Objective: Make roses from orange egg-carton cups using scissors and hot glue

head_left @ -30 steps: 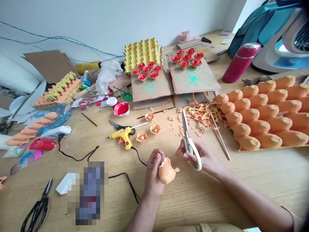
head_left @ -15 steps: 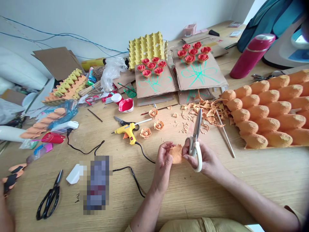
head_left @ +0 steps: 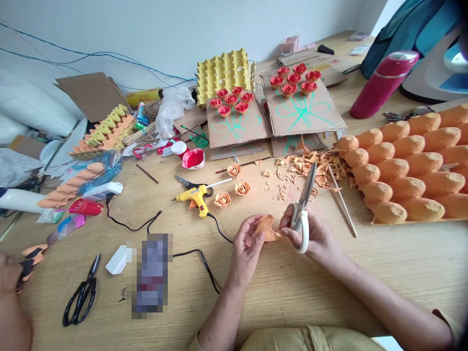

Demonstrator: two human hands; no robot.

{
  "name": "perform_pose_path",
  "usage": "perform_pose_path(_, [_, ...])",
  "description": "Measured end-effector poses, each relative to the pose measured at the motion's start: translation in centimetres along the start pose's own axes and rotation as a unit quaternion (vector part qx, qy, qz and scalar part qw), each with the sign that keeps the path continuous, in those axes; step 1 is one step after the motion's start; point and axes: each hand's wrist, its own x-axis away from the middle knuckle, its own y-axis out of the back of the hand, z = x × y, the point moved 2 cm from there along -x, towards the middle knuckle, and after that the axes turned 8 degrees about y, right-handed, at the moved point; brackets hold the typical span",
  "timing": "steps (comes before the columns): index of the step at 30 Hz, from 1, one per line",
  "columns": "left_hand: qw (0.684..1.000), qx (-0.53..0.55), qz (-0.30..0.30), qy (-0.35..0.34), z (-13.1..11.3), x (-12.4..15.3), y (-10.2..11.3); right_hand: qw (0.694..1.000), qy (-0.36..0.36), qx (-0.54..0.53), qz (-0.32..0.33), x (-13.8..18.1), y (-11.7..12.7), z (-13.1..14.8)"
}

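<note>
My left hand [head_left: 248, 243] pinches an orange piece of egg carton [head_left: 266, 228], cupped and ragged at its upper edge. Scissors [head_left: 302, 214] with white handles are in my right hand [head_left: 316, 239], blades pointing up and away from the piece. The right thumb and fingertips are at the right edge of the carton piece, where a narrow strip bends outward. Beyond my hands lie several orange carton roses [head_left: 223, 200] and a yellow glue gun [head_left: 195, 199]. Orange scraps [head_left: 292, 168] are heaped in front of the scissors.
A large orange egg tray [head_left: 409, 170] and a magenta flask [head_left: 383, 85] stand at right. Cardboard sheets [head_left: 310, 117] carry red roses. Black scissors [head_left: 82, 295] and a pixelated object [head_left: 151, 278] lie at left, near another person's hand [head_left: 9, 273]. The glue gun's cable [head_left: 221, 231] runs behind my left hand.
The right hand has moved slightly right, tilting the scissors rightward. A strip of the carton piece's right side now bends away from it. The other person's hand has come further into view.
</note>
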Motion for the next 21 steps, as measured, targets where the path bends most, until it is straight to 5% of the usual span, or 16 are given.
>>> perform_pose_path(7, [0.991, 0.129, 0.022, 0.040, 0.6, -0.2, 0.1, 1.000, -0.004, -0.023, 0.010, 0.2, 0.4, -0.4])
perform_pose_path(21, [0.997, 0.067, 0.031, 0.032, 0.0, 0.2, -0.2, 1.000, 0.006, -0.010, 0.026, 0.8, -0.1, -0.6])
